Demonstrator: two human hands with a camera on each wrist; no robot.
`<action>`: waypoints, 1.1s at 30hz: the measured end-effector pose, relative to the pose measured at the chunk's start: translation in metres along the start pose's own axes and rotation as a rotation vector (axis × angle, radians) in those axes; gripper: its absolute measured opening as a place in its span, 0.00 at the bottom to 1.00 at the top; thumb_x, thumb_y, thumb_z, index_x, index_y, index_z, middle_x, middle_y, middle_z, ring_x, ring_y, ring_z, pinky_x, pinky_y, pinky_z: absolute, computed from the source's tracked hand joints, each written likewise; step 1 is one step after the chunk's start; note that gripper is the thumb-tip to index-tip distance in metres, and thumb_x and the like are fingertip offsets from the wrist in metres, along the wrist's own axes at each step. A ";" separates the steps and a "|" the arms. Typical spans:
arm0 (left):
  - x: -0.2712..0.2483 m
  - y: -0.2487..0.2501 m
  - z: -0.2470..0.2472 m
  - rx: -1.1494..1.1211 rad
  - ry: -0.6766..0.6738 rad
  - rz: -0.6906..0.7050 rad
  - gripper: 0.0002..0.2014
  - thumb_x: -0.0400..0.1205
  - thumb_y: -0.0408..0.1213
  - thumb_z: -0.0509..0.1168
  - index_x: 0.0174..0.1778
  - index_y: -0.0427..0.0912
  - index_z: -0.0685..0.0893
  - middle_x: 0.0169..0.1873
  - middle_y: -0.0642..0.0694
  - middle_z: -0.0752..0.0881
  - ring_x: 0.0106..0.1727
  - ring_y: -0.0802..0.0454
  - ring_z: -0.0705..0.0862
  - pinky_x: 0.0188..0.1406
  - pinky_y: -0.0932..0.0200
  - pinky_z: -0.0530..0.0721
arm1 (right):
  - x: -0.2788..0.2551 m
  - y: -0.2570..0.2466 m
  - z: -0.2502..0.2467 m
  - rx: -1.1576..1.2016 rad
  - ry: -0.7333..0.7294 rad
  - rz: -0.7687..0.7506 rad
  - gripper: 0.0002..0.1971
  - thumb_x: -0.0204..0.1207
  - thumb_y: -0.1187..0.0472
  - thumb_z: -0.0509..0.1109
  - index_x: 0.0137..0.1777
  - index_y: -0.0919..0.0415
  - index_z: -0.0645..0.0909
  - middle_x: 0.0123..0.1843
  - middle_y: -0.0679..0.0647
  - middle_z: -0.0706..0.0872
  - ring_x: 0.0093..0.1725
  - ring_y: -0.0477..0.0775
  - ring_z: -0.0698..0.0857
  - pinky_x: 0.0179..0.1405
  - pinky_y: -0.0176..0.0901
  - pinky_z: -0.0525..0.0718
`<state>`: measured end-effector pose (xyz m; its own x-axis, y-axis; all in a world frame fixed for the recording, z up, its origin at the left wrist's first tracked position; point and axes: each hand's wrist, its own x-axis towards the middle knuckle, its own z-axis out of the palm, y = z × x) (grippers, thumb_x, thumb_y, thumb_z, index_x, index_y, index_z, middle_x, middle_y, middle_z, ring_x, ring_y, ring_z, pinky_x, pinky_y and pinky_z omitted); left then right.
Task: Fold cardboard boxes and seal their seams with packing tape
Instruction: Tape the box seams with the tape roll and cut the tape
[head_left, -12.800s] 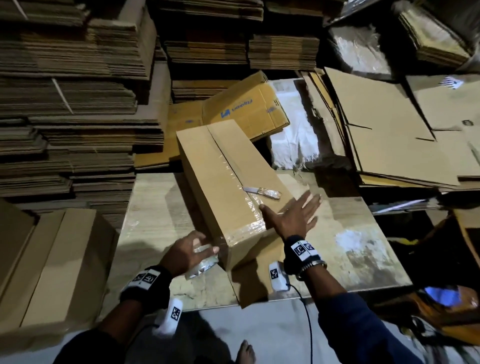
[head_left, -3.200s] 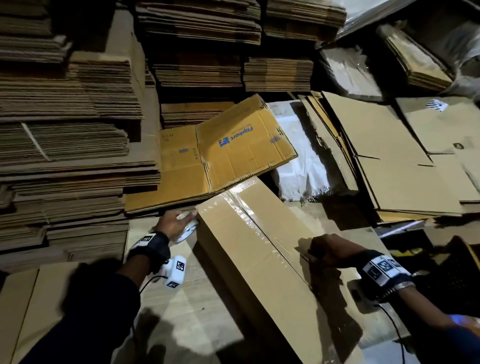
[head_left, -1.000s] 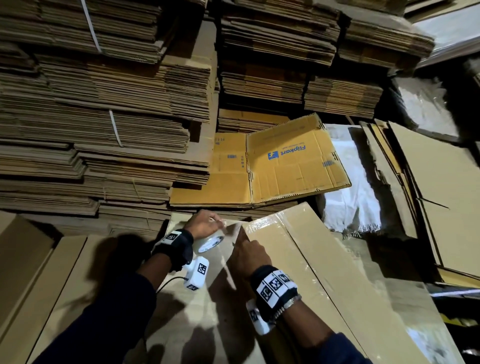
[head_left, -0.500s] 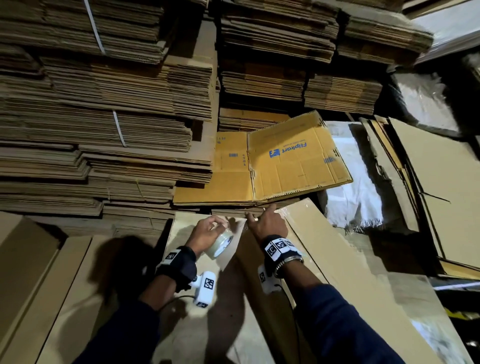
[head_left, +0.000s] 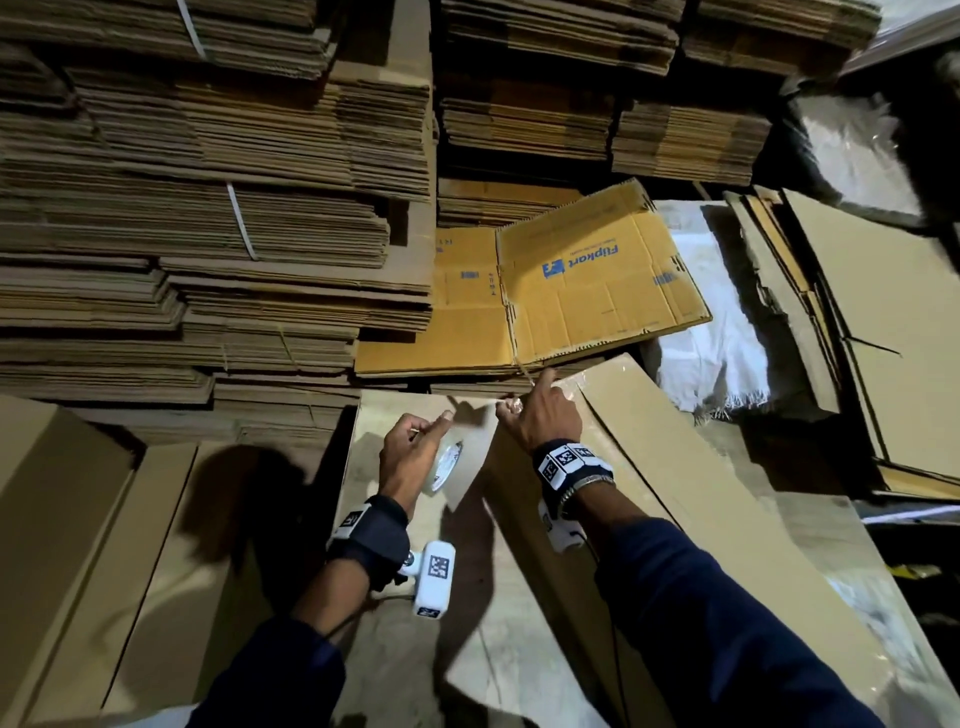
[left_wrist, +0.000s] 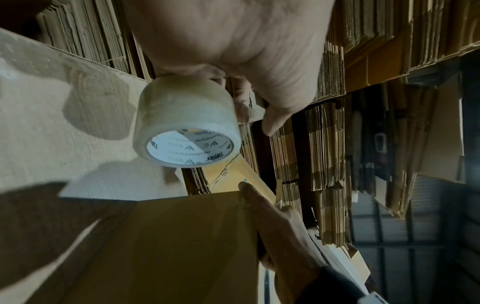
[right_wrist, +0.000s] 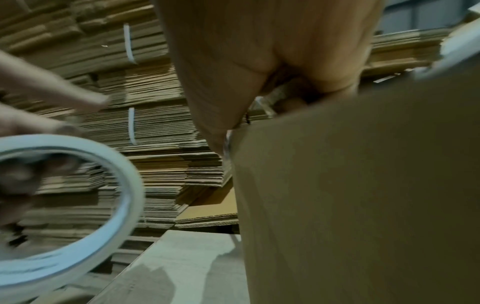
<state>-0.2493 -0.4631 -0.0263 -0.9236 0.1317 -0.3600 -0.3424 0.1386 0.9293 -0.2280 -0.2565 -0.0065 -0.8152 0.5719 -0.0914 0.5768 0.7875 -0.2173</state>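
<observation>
A long brown cardboard box (head_left: 675, 493) lies on the table, its top seam glossy with clear tape. My left hand (head_left: 410, 457) grips a roll of clear packing tape (head_left: 444, 465) just left of the box's far end; the roll (left_wrist: 187, 125) hangs under the fingers. A short strip of tape runs from it to the box's far top corner. My right hand (head_left: 545, 421) sits on that corner, fingers curled, index finger pointing away. In the right wrist view a thin silvery thing, seemingly a knife (right_wrist: 228, 142), shows under the palm beside the box (right_wrist: 363, 185).
Tall stacks of flat cardboard (head_left: 208, 208) wall the far side and left. A yellow flattened carton (head_left: 597, 291) lies just beyond the box, a white sack (head_left: 711, 353) beside it. Loose sheets (head_left: 883, 338) lie at right, made-up boxes (head_left: 62, 519) at left. Pale tabletop (head_left: 395, 649) shows near me.
My right hand rose from the box's left side to its far top corner. The left hand drew the roll back a little, so a tape strip spans between them.
</observation>
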 end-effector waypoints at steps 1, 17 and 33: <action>-0.002 0.000 -0.002 0.014 0.023 -0.003 0.27 0.65 0.68 0.75 0.39 0.47 0.83 0.35 0.47 0.88 0.38 0.45 0.84 0.40 0.49 0.81 | 0.001 0.002 0.003 0.015 0.006 -0.017 0.42 0.79 0.34 0.71 0.76 0.64 0.59 0.60 0.67 0.86 0.55 0.70 0.89 0.45 0.53 0.81; -0.089 0.090 0.076 -0.012 -0.199 0.424 0.03 0.82 0.33 0.77 0.45 0.42 0.91 0.44 0.55 0.94 0.48 0.59 0.90 0.51 0.64 0.86 | -0.033 0.077 -0.056 0.699 -0.241 0.058 0.26 0.84 0.42 0.66 0.67 0.57 0.59 0.66 0.64 0.84 0.61 0.66 0.85 0.64 0.62 0.84; -0.281 0.075 0.477 0.198 -0.474 0.726 0.08 0.87 0.35 0.69 0.54 0.39 0.94 0.53 0.47 0.94 0.56 0.49 0.91 0.57 0.57 0.85 | -0.083 0.517 -0.143 0.958 -0.032 0.431 0.22 0.90 0.39 0.49 0.42 0.51 0.73 0.31 0.49 0.72 0.28 0.49 0.66 0.28 0.40 0.62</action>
<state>0.0665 -0.0214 0.1046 -0.7178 0.6396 0.2753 0.3764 0.0238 0.9261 0.1449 0.1358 0.0275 -0.5596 0.7434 -0.3664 0.5473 -0.0005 -0.8369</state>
